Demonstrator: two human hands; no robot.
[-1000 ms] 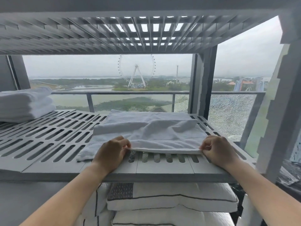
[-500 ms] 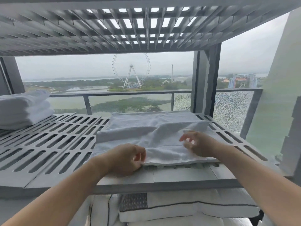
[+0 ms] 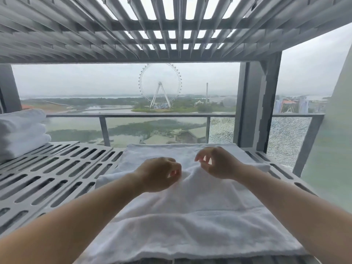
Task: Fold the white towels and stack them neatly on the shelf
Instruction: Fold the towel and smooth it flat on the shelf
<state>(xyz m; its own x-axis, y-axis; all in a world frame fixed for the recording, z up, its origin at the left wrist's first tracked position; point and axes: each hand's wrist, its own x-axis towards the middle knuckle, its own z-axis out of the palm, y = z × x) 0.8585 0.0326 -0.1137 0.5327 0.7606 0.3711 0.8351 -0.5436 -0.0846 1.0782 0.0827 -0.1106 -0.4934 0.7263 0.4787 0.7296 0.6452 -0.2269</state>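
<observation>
Pinching the white terry towel with your left hand while your right hand hovers half-open risks a skewed fold.

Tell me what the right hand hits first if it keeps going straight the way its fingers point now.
The right hand has its fingers curled down and to the left, so it would most likely meet the white towel just beneath it, at the raised fold between the hands. How far above the cloth it hovers is unclear.
</observation>
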